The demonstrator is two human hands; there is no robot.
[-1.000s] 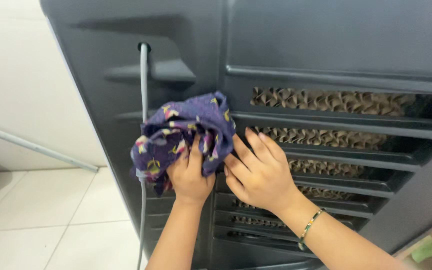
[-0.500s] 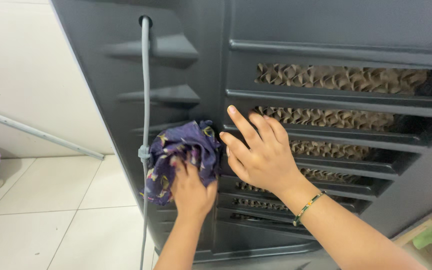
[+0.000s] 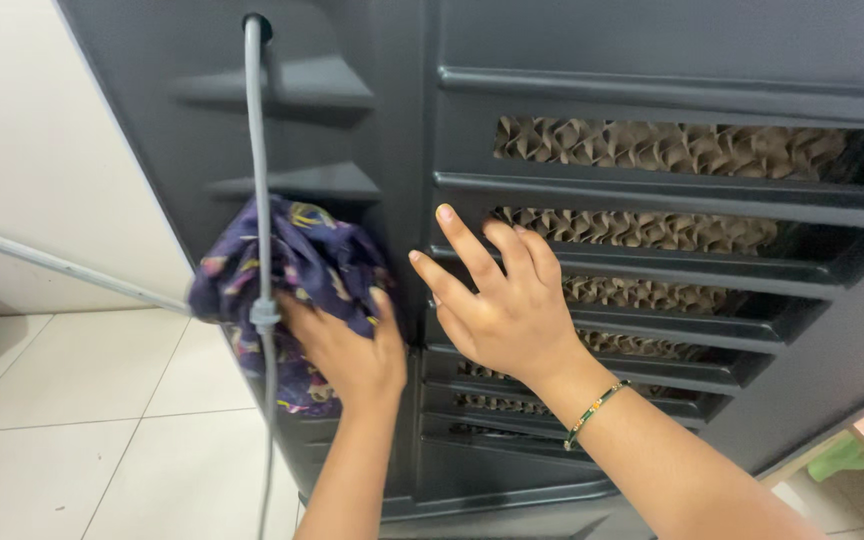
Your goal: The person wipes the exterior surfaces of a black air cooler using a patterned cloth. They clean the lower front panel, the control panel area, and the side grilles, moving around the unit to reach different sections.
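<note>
One crumpled purple patterned cloth (image 3: 297,275) is pressed against the dark grey housing (image 3: 652,40) of a cooler, on the left panel near its corner edge, just below a moulded louvre (image 3: 297,183). The left hand (image 3: 347,350) is closed over the lower right part of the cloth, palm flat, so that the fabric bears on the panel surface. The right hand (image 3: 502,300) holds nothing; its fingers are spread open and laid flat across the slats of the right-hand grille (image 3: 672,190), a placement that appears to steady the unit. A grey cord (image 3: 260,200) hangs vertically in front of the cloth. Brown honeycomb padding (image 3: 672,145) shows behind the slats. White floor tiles (image 3: 72,400) lie to the left.
</note>
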